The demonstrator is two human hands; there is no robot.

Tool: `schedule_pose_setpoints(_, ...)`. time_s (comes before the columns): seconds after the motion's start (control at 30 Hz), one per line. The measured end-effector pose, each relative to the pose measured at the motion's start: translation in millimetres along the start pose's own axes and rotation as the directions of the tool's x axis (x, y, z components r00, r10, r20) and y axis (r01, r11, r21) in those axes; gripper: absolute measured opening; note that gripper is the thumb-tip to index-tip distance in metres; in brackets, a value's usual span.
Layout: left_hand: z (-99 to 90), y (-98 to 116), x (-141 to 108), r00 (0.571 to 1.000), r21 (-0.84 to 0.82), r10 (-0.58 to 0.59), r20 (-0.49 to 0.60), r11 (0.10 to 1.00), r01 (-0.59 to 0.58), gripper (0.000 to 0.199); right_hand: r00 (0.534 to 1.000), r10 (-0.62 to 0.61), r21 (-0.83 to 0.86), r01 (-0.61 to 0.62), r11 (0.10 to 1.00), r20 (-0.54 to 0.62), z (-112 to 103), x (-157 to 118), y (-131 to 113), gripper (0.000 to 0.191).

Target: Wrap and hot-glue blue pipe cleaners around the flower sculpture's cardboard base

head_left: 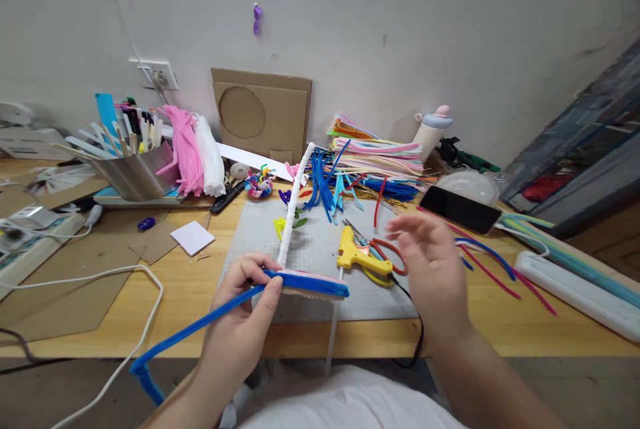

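Observation:
My left hand pinches a flat cardboard base at its left end. Blue pipe cleaner lines the base's edge, and a long loose blue length trails from my fingers toward the lower left. A white wrapped stem rises at the base's left end. My right hand is raised to the right, slightly blurred, fingers loosely bent with nothing seen in them. Nearest to it are red-handled scissors and a yellow glue gun, with a clear glue stick extending toward me.
A grey cutting mat lies under the tools. Behind it are blue pipe cleaners, pastel bundles and a cardboard panel. A phone and power strip lie right; a metal container stands left.

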State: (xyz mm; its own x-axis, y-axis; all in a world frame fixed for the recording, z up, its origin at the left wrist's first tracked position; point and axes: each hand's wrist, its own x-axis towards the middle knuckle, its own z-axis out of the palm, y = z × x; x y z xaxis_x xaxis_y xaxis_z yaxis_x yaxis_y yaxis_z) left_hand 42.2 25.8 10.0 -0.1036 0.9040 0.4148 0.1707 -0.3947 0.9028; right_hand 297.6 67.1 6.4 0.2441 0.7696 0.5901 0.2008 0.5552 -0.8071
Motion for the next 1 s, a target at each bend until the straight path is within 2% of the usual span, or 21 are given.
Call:
schedule_pose_setpoints(0.03,0.1,0.6,-0.6,1.000,0.003,-0.001,0.004,1.000,0.001,0.017,0.979,-0.105,-0.102,0.124,0.987,0.177,5.1,-8.9,-8.0,0.018)
schedule_pose_setpoints(0.07,0.3,1.3,-1.0,1.000,0.007,-0.002,0.007,1.000,0.002,0.017,0.909,-0.189,-0.157,0.262,0.952,0.372,10.1,-16.7,-16.2,0.025)
schedule_pose_setpoints(0.1,0.5,2.0,-1.3,1.000,0.010,-0.002,0.011,1.000,0.001,0.017,0.819,-0.266,-0.157,0.391,0.907,0.508,15.0,-23.1,-24.0,0.032)
schedule_pose_setpoints(0.13,0.7,2.6,-1.5,1.000,0.011,-0.001,0.015,1.000,0.000,0.017,0.739,-0.315,-0.126,0.473,0.872,0.596,19.8,-27.9,-30.5,0.037)
schedule_pose_setpoints(0.17,0.9,3.2,-1.5,1.000,0.013,0.001,0.022,1.000,-0.001,0.016,0.683,-0.340,-0.095,0.515,0.852,0.646,24.7,-31.3,-35.4,0.041)
schedule_pose_setpoints(0.2,1.2,3.7,-1.5,1.000,0.016,0.003,0.029,1.000,-0.004,0.016,0.647,-0.354,-0.073,0.536,0.841,0.676,29.5,-33.5,-38.2,0.044)
schedule_pose_setpoints(0.23,1.4,4.1,-1.4,0.999,0.021,0.006,0.033,1.000,-0.007,0.015,0.634,-0.353,-0.065,0.539,0.840,0.688,34.2,-35.0,-39.1,0.044)
schedule_pose_setpoints(0.37,2.0,5.0,-2.7,0.999,0.051,0.005,0.038,0.999,-0.007,0.016,0.672,-0.342,-0.040,0.485,0.874,0.656,47.3,-38.8,-29.8,0.044)
schedule_pose_setpoints(0.5,0.0,2.5,-9.5,0.999,0.045,0.014,0.030,0.999,-0.016,0.014,0.718,-0.370,0.051,0.424,0.904,0.589,48.1,-42.7,-20.6,0.053)
schedule_pose_setpoints(0.6,-4.2,0.1,-16.1,0.995,0.060,0.099,-0.024,0.993,-0.097,0.009,0.771,-0.369,0.038,0.411,0.911,0.519,45.7,-45.9,-16.5,0.056)
schedule_pose_setpoints(0.67,-7.7,0.1,-18.8,0.980,0.083,0.195,-0.036,0.978,-0.191,0.010,0.800,-0.358,0.053,0.382,0.923,0.481,46.2,-49.7,-11.3,0.058)
schedule_pose_setpoints(0.77,-12.1,2.4,-18.6,0.935,0.144,0.354,0.021,0.924,-0.353,0.018,0.850,-0.328,0.126,0.303,0.945,0.412,51.6,-58.4,0.7,0.058)
schedule_pose_setpoints(0.83,-13.4,3.7,-17.2,0.907,0.182,0.417,0.063,0.888,-0.422,0.024,0.879,-0.286,0.171,0.237,0.956,0.382,56.8,-64.1,8.4,0.054)
schedule_pose_setpoints(0.93,-12.4,3.9,-16.4,0.895,0.215,0.440,0.074,0.869,-0.446,0.026,0.892,-0.250,0.254,0.160,0.954,0.377,62.6,-68.2,13.4,0.042)
schedule_pose_setpoints(1.0,-10.8,3.9,-17.4,0.897,0.236,0.438,0.061,0.867,-0.440,0.024,0.882,-0.279,0.296,0.170,0.940,0.380,63.1,-66.9,11.4,0.039)
